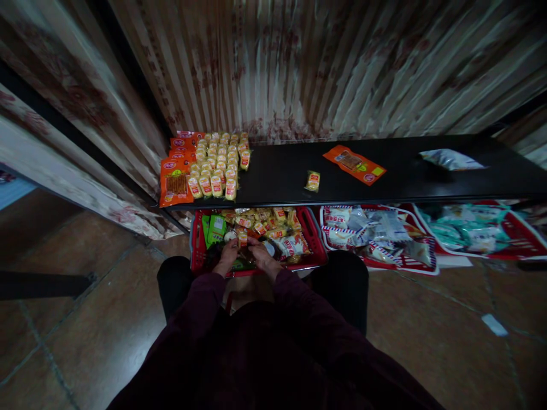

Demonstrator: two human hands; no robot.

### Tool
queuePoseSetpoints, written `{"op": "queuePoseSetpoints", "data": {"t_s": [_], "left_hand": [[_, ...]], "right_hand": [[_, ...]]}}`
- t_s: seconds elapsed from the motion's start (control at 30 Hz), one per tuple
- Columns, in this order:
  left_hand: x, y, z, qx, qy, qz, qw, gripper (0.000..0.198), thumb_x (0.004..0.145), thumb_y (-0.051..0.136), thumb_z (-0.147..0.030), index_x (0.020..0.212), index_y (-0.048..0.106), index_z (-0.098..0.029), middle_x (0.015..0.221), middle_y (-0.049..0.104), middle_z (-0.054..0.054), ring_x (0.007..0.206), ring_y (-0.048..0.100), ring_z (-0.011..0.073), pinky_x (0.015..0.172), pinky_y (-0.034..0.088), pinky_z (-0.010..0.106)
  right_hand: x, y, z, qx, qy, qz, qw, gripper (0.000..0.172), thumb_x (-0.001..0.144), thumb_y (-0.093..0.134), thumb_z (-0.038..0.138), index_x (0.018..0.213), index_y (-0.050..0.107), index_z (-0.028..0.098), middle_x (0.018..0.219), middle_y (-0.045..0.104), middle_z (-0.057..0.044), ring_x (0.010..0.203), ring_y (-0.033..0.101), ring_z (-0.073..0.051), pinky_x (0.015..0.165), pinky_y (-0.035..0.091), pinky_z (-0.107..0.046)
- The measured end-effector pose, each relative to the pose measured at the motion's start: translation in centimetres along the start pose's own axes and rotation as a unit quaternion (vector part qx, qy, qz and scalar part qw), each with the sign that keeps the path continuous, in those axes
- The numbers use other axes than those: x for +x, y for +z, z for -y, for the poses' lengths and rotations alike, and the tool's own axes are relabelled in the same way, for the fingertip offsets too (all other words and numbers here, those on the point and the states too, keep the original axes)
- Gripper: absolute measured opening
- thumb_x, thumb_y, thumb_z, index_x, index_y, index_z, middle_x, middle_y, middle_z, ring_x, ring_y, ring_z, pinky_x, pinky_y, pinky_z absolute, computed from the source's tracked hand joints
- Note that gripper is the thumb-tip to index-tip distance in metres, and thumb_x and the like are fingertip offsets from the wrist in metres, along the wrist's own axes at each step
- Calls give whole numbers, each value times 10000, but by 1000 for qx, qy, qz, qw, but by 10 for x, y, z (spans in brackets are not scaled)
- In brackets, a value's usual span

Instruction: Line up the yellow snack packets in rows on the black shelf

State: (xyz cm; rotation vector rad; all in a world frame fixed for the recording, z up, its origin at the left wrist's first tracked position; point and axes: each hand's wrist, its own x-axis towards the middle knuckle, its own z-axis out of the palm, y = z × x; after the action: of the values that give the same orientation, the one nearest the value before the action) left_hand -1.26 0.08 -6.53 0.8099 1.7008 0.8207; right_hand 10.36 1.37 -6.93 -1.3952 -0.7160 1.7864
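- Your left hand and right hand meet in the basket, fingers bent among the packets; whether they grip one, I cannot tell.
- The basket sits under the table, so the packet rows are near.

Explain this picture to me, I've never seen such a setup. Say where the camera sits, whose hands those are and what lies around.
No machine here: one camera sits on a person's head and looks down, so the hands are the wearer's. The left hand and right hand reach into a red basket of snack packets on the floor; whether they grip one is too small to tell. Above, a black shelf carries rows of small yellow packets, orange packets beside them and one loose packet.
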Motion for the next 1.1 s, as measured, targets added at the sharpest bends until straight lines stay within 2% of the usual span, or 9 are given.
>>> {"op": "queuePoseSetpoints", "data": {"t_s": [0.17,0.27,0.43,0.63,0.77,0.93,1.1], "left_hand": [[-4,6,-9,-35,-1,-9,999,449,757,552,-113,1201,592,-169,1160,645,88,883,651,154,716,521,231],[-6,10,-17,-47,5,-13,999,477,756,507,-66,1219,580,-155,1191,631,90,927,645,157,758,516,235],[-6,15,-27,-77,11,7,997,465,763,466,-49,1199,591,-151,1184,636,90,961,637,153,803,505,249],[2,26,-27,-63,34,4,997,514,747,470,-36,1235,554,-173,1179,639,85,987,625,145,844,494,268],[1,32,-30,-52,36,-11,998,471,750,486,-32,1199,571,-146,1196,626,109,1045,599,151,888,472,273],[-7,38,-39,-42,35,-17,998,395,760,564,-121,1150,600,-171,1161,641,97,1023,606,169,874,480,286],[-13,43,-48,-43,33,-25,998,359,797,519,-152,1149,586,-170,1182,624,84,1020,602,155,850,484,268]], "right_hand": [[-5,3,3,10,-52,-24,998,505,547,497,89,1026,624,186,844,707,2,754,648,-140,726,518,-269],[-10,3,8,4,-74,-12,997,518,561,502,97,1055,620,198,885,713,-2,804,650,-143,756,515,-275],[-15,-1,18,9,-63,-16,998,591,555,507,79,1126,602,195,897,718,-11,778,650,-142,746,514,-275],[-16,1,24,46,-63,-34,996,645,582,512,94,1218,546,202,839,715,3,724,651,-123,688,514,-245],[-19,2,30,57,-64,-49,995,645,588,495,89,1222,539,201,820,712,6,718,653,-127,661,516,-242],[-25,-1,38,85,-45,-59,994,654,574,486,67,1211,544,205,802,708,6,678,641,-128,640,507,-239],[-29,-7,43,102,-46,-52,992,623,590,506,111,1206,548,193,869,711,-18,696,638,-138,638,489,-239]]}}
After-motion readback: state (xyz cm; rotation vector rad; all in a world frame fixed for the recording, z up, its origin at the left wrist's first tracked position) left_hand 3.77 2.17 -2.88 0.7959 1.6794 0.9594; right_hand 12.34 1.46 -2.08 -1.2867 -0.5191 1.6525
